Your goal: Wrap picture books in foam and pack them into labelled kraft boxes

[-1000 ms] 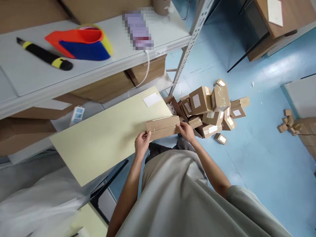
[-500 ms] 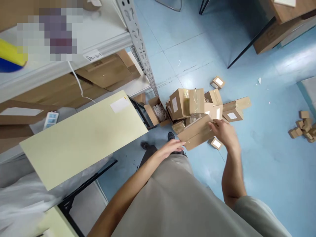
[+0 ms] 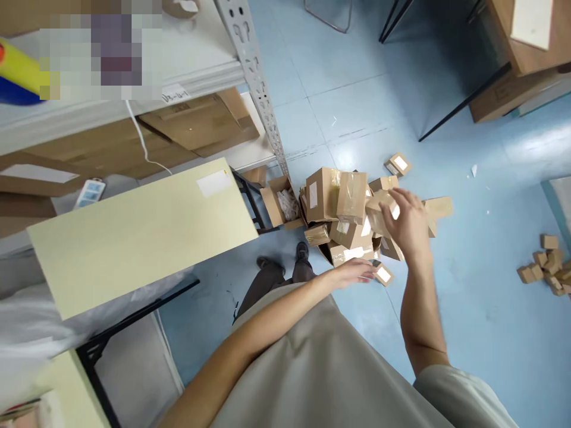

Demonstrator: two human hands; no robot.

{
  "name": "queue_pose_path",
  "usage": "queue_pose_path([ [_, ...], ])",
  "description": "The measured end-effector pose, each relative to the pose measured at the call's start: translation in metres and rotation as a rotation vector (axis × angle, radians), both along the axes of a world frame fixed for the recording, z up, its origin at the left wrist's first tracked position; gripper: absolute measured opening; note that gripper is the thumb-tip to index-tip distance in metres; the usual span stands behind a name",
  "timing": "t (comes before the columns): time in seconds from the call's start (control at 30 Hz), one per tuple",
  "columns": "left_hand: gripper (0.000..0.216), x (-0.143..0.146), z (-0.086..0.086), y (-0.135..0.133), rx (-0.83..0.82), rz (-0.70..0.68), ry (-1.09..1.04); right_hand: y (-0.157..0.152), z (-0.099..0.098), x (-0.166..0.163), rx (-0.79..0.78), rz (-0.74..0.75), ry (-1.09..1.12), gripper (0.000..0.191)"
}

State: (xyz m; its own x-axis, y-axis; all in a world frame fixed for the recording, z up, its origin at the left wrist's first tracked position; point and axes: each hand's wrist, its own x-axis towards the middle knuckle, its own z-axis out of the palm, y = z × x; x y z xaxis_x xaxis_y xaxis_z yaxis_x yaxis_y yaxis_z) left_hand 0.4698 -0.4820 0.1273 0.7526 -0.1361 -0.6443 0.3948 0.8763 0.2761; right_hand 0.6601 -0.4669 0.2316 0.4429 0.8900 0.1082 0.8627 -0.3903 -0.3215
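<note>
My right hand (image 3: 405,223) is over the right side of a pile of taped cardboard boxes, its thumb and fingers curved and apart. Right beside its thumb is a slightly blurred cardboard box (image 3: 377,215); whether they touch is unclear. My left hand (image 3: 354,271) stretches out flat with nothing in it, at the near edge of the pile. Just past its fingertips lies a small box with a white label (image 3: 384,274). A larger taped box (image 3: 322,196) and an upright taped box (image 3: 351,196) top the pile.
An open box of crumpled white material (image 3: 288,205) stands left of the pile. A pale yellow board (image 3: 147,238) and a metal shelf rack (image 3: 254,65) are on the left. Another small box (image 3: 398,164) and several tiny boxes (image 3: 551,261) lie on the blue floor.
The long cardboard box that was between both hands has left that position, exposing labelled boxes beneath. My left hand has moved right; my right hand has risen slightly over the pile.
</note>
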Motion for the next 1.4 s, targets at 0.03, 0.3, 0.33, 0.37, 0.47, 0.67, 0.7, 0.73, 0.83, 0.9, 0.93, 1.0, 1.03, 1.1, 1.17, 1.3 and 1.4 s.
queue_pose_path([
  [0.03,0.031,-0.014,-0.002,0.009,-0.018,0.009,0.018,0.004,-0.006,-0.008,-0.006,0.036,0.037,0.047],
  [0.3,0.032,-0.138,-0.001,0.083,-0.027,0.398,0.186,0.046,-0.062,-0.082,-0.094,0.353,0.270,0.044],
  [0.33,0.031,-0.154,0.003,0.088,-0.023,0.475,0.192,0.054,-0.064,-0.095,-0.101,0.400,0.289,0.043],
  [0.37,0.031,-0.168,0.006,0.091,-0.015,0.556,0.198,0.061,-0.066,-0.107,-0.107,0.446,0.305,0.042],
  [0.47,0.029,-0.209,0.018,0.094,0.011,0.797,0.228,0.081,-0.064,-0.145,-0.126,0.580,0.347,0.041],
  [0.67,0.027,-0.281,0.042,0.088,0.049,1.113,0.220,0.109,-0.048,-0.218,-0.107,0.733,0.412,0.039],
  [0.7,0.027,-0.294,0.046,0.085,0.052,1.150,0.212,0.112,-0.045,-0.231,-0.102,0.751,0.422,0.039],
  [0.73,0.027,-0.307,0.050,0.083,0.053,1.188,0.205,0.115,-0.042,-0.246,-0.096,0.770,0.431,0.038],
  [0.83,0.026,-0.350,0.059,0.073,0.060,1.319,0.188,0.119,-0.031,-0.294,-0.075,0.826,0.451,0.036],
  [0.9,0.024,-0.381,0.064,0.064,0.066,1.414,0.184,0.119,-0.022,-0.331,-0.064,0.851,0.453,0.036],
  [0.93,0.023,-0.398,0.066,0.060,0.070,1.465,0.184,0.119,-0.017,-0.351,-0.059,0.864,0.453,0.036],
  [1.0,0.021,-0.434,0.070,0.050,0.074,1.569,0.187,0.118,-0.009,-0.392,-0.048,0.898,0.456,0.036],
  [1.03,0.021,-0.453,0.073,0.045,0.075,1.621,0.189,0.117,-0.006,-0.413,-0.043,0.920,0.458,0.036],
  [1.1,0.022,-0.494,0.078,0.033,0.065,1.714,0.195,0.116,-0.003,-0.457,-0.039,0.971,0.465,0.036],
  [1.17,0.023,-0.537,0.083,0.020,0.049,1.799,0.202,0.114,-0.002,-0.504,-0.044,1.024,0.470,0.035],
  [1.3,0.023,-0.620,0.091,-0.017,0.043,1.982,0.206,0.109,-0.001,-0.600,-0.095,1.164,0.487,0.035],
  [1.4,0.026,-0.671,0.088,-0.049,0.044,2.128,0.213,0.104,0.002,-0.669,-0.140,1.289,0.492,0.036],
])
